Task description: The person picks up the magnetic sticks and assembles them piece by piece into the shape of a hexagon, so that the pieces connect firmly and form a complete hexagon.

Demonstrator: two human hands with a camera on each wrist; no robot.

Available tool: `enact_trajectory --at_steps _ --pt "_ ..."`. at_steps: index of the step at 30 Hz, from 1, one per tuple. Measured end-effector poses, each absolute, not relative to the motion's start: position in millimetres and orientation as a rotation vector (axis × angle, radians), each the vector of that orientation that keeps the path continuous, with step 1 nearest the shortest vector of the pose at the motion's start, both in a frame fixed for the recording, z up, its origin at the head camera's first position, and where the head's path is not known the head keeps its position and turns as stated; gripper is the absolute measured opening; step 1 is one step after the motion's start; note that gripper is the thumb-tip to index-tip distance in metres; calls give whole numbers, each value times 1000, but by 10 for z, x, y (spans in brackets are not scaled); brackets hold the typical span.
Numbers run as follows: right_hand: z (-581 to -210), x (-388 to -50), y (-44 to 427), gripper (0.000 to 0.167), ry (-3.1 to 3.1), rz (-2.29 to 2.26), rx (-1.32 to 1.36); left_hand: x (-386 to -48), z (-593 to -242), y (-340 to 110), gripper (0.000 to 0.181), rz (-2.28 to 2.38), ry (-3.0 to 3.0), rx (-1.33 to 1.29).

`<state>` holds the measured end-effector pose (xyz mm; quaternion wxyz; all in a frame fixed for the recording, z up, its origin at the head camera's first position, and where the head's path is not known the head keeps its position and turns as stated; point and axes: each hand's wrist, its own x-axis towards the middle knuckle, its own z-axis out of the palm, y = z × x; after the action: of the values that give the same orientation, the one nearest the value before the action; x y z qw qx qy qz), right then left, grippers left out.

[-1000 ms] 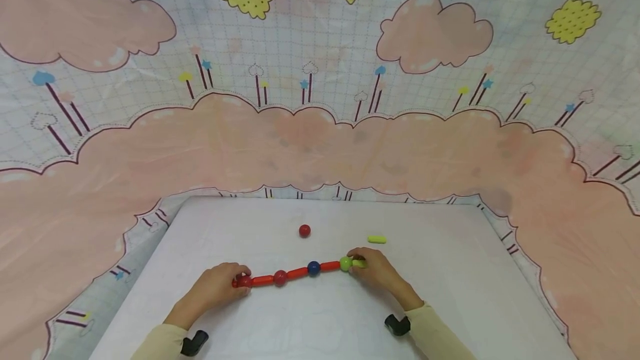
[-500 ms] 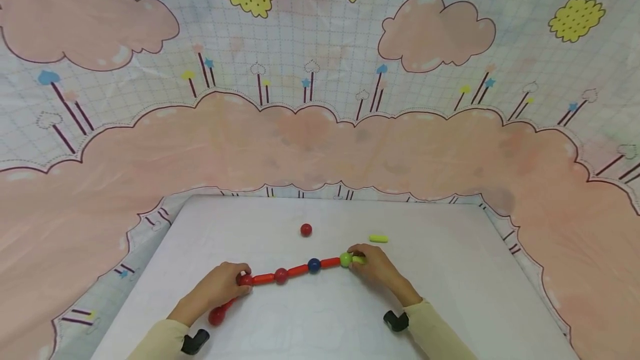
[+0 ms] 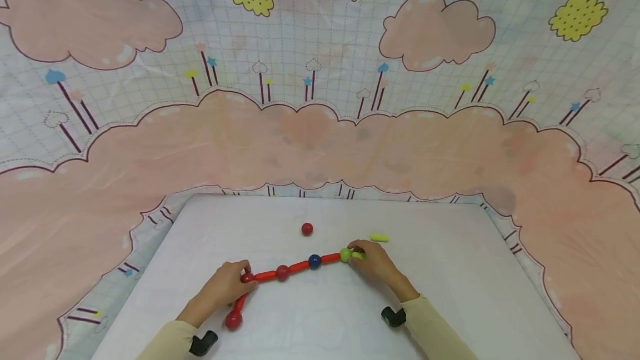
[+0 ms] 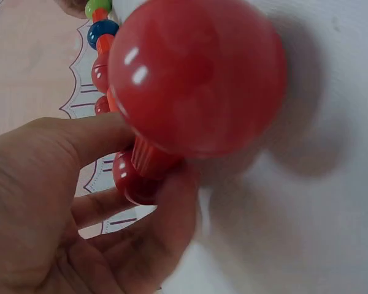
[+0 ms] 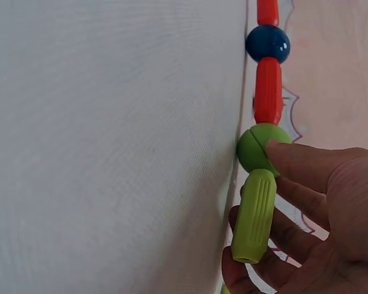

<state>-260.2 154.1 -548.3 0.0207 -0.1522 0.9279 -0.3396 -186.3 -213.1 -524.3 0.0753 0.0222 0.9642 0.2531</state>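
A chain of balls and ribbed rods lies between my hands, bent at its left part. In the head view my left hand [image 3: 226, 286] pinches a red ball [image 4: 134, 181] at the bend. From it a short red rod [image 3: 240, 301] runs towards me to a red end ball [image 3: 233, 320]. To the right follow another red ball [image 3: 282, 273], a dark blue ball [image 3: 314, 261] and a green ball [image 5: 260, 148], joined by red rods. My right hand [image 3: 375, 263] grips that green ball between thumb and fingers. A yellow-green rod [image 5: 254, 215] sticks out of it along the palm.
A loose red ball [image 3: 307, 229] lies behind the chain on the white table [image 3: 430, 249]. Right of it is a loose yellow-green rod [image 3: 379, 238]. A cloud-patterned cloth [image 3: 300, 143] hangs behind the table.
The chain's left end, with its red ball, has come out from behind my left hand and swung towards me and rightwards. My right hand has moved slightly away from me with the green ball.
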Motion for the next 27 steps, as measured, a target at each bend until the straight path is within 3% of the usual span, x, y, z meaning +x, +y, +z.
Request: enact_trajectory --at_steps 6,13,20,27 --pt "-5477 -2599 1538 29 2869 -1044 -461 -1967 -5225 -2030 33 537 2977 246" --pt "-5486 -2601 1529 29 2872 -1030 -450 -2145 -5223 -1860 54 413 2923 491" --pt "-5478 -2594 1508 28 2853 -1026 -476 -2228 -5193 -1774 40 373 2929 566" --pt "-5485 -2600 1518 26 2869 -1008 -525 -2255 -5152 -1780 40 376 2923 489"
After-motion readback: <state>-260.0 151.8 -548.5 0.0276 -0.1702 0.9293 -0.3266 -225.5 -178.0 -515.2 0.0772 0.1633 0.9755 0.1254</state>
